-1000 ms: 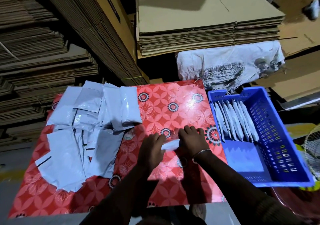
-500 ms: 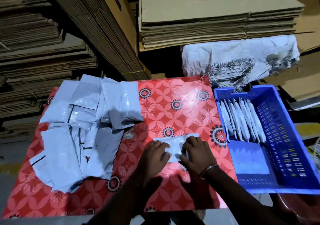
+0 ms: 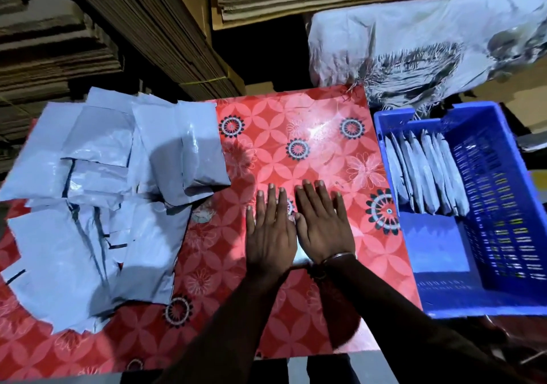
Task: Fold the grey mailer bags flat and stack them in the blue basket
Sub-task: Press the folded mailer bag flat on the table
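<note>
Two hands [image 3: 299, 229], one blue basket [image 3: 503, 300], perhaps seven folded mailers [image 3: 426, 173], one loose pile [image 3: 97, 200].

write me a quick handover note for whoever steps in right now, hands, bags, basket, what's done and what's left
Left hand and right hand: both flat, fingers straight, pressing one folded bag down on the red tablecloth; only a sliver of it shows between the wrists.
Unfolded bags: loose pile on the left of the table.
Blue basket: right of the table, a row of folded bags standing at its far end, near end bare.
Done: that row.
Left: put this bag in the basket, then fold the pile.
</note>
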`<state>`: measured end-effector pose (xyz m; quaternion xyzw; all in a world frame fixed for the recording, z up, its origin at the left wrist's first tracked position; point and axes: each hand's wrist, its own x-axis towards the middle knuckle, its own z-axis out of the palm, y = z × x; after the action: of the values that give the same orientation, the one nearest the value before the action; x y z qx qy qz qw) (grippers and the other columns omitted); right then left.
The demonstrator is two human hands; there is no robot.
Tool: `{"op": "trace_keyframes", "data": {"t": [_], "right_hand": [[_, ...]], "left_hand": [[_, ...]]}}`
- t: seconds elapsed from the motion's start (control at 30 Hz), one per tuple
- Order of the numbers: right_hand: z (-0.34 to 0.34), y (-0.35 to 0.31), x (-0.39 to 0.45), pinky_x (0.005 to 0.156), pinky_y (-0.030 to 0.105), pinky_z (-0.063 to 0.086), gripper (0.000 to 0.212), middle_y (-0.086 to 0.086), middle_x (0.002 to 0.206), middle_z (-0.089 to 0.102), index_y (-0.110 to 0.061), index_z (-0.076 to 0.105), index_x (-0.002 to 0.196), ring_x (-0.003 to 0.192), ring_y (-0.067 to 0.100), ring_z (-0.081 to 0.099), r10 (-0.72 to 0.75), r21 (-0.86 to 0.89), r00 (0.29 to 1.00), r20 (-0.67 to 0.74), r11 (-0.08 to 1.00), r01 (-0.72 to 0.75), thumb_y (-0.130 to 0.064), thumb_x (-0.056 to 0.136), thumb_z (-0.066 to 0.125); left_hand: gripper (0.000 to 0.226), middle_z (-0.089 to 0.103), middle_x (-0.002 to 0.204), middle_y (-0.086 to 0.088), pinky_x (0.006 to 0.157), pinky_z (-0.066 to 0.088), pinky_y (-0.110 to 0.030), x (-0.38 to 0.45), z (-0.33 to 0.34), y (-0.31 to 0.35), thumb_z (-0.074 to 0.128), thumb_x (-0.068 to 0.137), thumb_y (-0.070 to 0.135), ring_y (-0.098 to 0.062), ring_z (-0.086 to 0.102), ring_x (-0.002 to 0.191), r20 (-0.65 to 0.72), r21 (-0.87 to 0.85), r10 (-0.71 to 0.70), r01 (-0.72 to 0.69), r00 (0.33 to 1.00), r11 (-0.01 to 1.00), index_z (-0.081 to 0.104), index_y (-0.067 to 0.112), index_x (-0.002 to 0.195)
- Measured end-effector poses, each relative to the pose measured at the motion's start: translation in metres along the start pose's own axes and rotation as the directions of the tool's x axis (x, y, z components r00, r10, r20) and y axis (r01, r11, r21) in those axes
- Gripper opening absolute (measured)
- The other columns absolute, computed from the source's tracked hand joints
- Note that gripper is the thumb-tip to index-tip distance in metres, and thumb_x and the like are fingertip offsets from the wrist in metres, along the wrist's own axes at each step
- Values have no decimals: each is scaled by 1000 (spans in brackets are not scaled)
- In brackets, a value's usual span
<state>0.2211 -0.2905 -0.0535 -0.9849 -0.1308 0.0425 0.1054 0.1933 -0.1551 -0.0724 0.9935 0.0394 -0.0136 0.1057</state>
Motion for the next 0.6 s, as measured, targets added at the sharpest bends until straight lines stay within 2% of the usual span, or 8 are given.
{"op": "trace_keyframes", "data": {"t": [0.1, 0.5, 0.6], "right_hand": [[4, 0, -1, 124, 53, 11, 63, -2, 169, 15, -21, 19, 161, 157, 21, 3, -2, -20, 1000, 1, 1000, 2, -38, 103, 34], [8, 0, 2, 124, 54, 12, 66, -3, 170, 6, -21, 11, 162, 157, 21, 0, 13, -36, 999, 31, 999, -12, -37, 101, 31], [8, 0, 2, 124, 54, 11, 67, -3, 170, 1, -21, 5, 162, 157, 20, -5, 25, -46, 999, 47, 999, -23, -37, 102, 28]], "left_hand": [[63, 0, 172, -5, 125, 14, -54, -2, 2, 2, 21, 106, 39, -25, -1, 159, -9, 17, -23, 23, 1000, 1000, 3, 22, 164], [62, 1, 172, -6, 126, 15, -53, -1, 6, 4, 28, 109, 41, -28, -1, 159, -22, 35, -39, 40, 999, 999, 6, 23, 164], [60, -2, 172, -5, 126, 14, -53, 2, 6, 4, 21, 109, 43, -28, -4, 159, 9, 41, -27, 26, 1000, 999, 5, 27, 164]]}}
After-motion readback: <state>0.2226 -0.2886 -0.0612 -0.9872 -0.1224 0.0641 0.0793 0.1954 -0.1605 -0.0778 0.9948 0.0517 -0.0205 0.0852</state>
